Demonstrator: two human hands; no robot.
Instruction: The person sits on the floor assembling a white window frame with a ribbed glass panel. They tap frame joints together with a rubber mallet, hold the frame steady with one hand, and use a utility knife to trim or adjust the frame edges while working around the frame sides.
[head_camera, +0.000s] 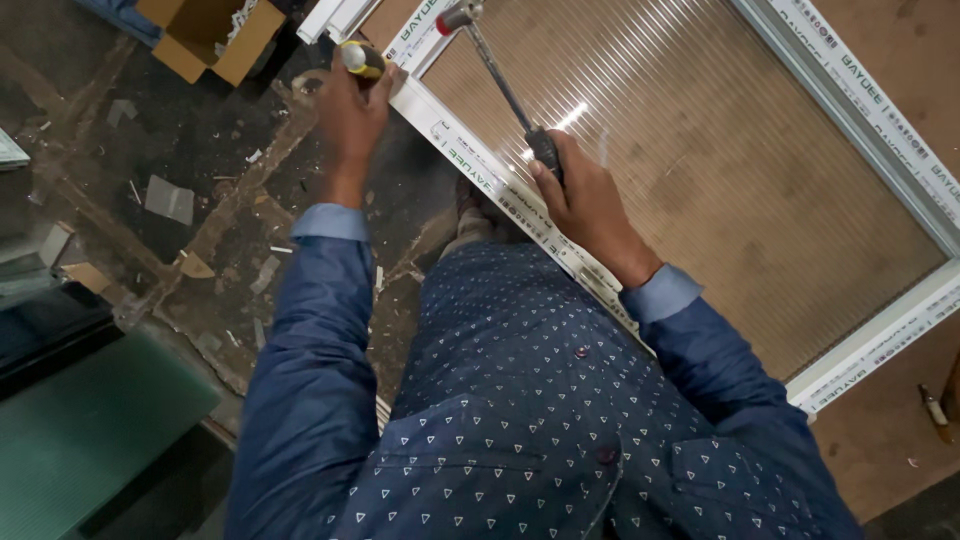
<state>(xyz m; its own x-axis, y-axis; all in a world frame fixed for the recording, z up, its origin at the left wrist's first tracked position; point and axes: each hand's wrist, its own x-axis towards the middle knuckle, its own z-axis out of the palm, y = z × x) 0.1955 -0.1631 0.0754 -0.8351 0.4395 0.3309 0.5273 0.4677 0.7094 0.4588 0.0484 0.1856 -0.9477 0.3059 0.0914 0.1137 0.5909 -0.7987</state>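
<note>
Hammer (497, 75) with slim metal shaft, dark grip, reddish head.

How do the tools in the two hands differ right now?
The hammer in the right hand is long, with a thin metal shaft and dark grip; the tool in the left hand shows only a short yellow-and-black handle. The hammer lies raised over the ribbed pane; the handled tool sits at the white frame. Both are gripped firmly.
</note>
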